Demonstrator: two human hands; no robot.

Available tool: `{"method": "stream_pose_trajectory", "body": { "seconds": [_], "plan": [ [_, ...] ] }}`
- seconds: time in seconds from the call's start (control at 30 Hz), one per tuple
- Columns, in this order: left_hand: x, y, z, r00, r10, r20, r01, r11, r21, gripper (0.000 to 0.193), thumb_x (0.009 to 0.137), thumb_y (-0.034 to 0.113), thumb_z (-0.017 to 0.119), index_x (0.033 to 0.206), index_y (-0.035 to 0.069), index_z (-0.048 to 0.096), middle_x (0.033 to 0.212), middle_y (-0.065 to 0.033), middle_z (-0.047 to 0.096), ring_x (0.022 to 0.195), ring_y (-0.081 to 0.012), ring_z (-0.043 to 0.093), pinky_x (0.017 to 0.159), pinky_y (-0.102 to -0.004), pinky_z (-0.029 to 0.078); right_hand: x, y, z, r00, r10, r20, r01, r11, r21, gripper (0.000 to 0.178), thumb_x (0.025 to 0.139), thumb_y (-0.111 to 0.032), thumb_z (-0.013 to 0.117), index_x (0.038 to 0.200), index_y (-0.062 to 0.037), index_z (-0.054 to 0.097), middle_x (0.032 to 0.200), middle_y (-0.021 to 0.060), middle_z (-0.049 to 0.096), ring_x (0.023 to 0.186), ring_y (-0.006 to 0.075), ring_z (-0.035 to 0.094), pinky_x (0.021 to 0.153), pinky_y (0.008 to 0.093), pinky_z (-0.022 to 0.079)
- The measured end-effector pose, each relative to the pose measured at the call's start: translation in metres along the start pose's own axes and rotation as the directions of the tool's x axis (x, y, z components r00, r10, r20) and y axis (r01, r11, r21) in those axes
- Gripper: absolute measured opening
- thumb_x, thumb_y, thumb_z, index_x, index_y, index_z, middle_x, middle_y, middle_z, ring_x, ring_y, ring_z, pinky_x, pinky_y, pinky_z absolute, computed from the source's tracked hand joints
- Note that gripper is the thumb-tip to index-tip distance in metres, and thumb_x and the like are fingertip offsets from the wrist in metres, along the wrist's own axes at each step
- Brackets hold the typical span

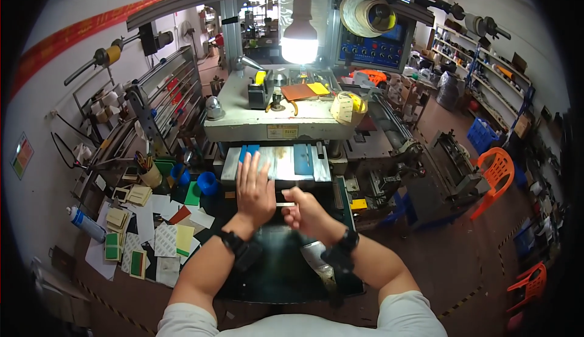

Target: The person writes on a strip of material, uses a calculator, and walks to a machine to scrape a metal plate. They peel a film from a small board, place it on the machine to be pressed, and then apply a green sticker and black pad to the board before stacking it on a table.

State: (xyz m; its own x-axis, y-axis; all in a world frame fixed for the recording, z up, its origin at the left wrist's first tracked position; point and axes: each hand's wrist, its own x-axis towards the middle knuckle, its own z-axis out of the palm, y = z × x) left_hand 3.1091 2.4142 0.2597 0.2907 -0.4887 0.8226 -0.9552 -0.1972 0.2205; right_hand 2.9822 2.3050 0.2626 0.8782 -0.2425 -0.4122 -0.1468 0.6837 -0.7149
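My left hand (255,192) is raised at the middle of the bench, its fingers stretched out and close together. Beside it on the right, my right hand (308,217) is closed, with the thumb and bent fingers pinching a thin, pale strip (285,204). The strip's other end meets the heel of my left palm or passes behind it; I cannot tell which. Just beyond my hands lies a light metal plate (281,165) with a blue pad (302,159) at its right. Another blue pad (248,150) shows partly behind my left fingertips.
Above the plate, a machine table (243,118) holds a tape dispenser (260,93), pliers (294,108) and a tape roll (348,107) under a lit bulb (300,51). Papers and cards (165,241) lie on the left beside blue cups (207,183). An orange chair (496,175) stands right.
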Motion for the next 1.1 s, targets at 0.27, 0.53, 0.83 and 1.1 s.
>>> {"method": "stream_pose_trajectory", "body": {
  "seconds": [0.27, 0.53, 0.83, 1.1],
  "plan": [
    [0.059, -0.06, 0.071, 0.998, 0.011, -0.059, -0.001, 0.986, 0.169, 0.063, 0.09, 0.022, 0.057, 0.147, 0.0, 0.04, 0.155, -0.0261, 0.029, 0.146, -0.0451, 0.022, 0.12, -0.0558, 0.015, 0.045, -0.071, -0.038, 0.866, -0.45, -0.218, 0.237, 0.753, -0.614, 0.045, 0.09, -0.039, 0.066, 0.114, -0.0016, 0.061, 0.079, 0.0105, 0.066, 0.06, 0.0188, 0.065, 0.052, 0.0305, 0.053],
    [0.065, -0.078, 0.1, 0.99, 0.021, -0.136, 0.014, 0.968, 0.249, 0.064, 0.089, 0.023, 0.056, 0.147, 0.002, 0.04, 0.154, -0.0216, 0.031, 0.146, -0.0422, 0.021, 0.12, -0.0554, 0.013, 0.069, -0.105, -0.035, 0.667, -0.739, -0.098, -0.217, -0.066, -0.974, 0.041, 0.094, -0.035, 0.056, 0.095, 0.0029, 0.073, 0.097, 0.0278, 0.07, 0.092, 0.0405, 0.07, 0.082, 0.0497, 0.056],
    [0.07, -0.08, 0.105, 0.988, 0.017, -0.152, 0.014, 0.98, 0.2, 0.065, 0.087, 0.023, 0.058, 0.148, 0.006, 0.04, 0.153, -0.018, 0.032, 0.145, -0.0412, 0.023, 0.12, -0.0549, 0.015, 0.086, -0.095, -0.079, 0.827, -0.349, -0.44, 0.056, 0.831, -0.554, 0.052, 0.099, -0.04, 0.051, 0.119, 0.006, 0.062, 0.081, 0.0219, 0.07, 0.065, 0.0299, 0.071, 0.056, 0.0424, 0.057],
    [0.064, -0.084, 0.099, 0.987, 0.006, -0.16, 0.025, 0.981, 0.191, 0.065, 0.089, 0.026, 0.058, 0.149, 0.008, 0.039, 0.154, -0.0179, 0.03, 0.146, -0.0408, 0.021, 0.12, -0.0545, 0.014, 0.1, -0.012, -0.077, 0.774, -0.574, -0.269, -0.068, 0.347, -0.936, 0.039, 0.101, -0.03, 0.049, 0.107, 0.0076, 0.058, 0.073, 0.0165, 0.067, 0.051, 0.0234, 0.064, 0.043, 0.0357, 0.053]
  ]
}}
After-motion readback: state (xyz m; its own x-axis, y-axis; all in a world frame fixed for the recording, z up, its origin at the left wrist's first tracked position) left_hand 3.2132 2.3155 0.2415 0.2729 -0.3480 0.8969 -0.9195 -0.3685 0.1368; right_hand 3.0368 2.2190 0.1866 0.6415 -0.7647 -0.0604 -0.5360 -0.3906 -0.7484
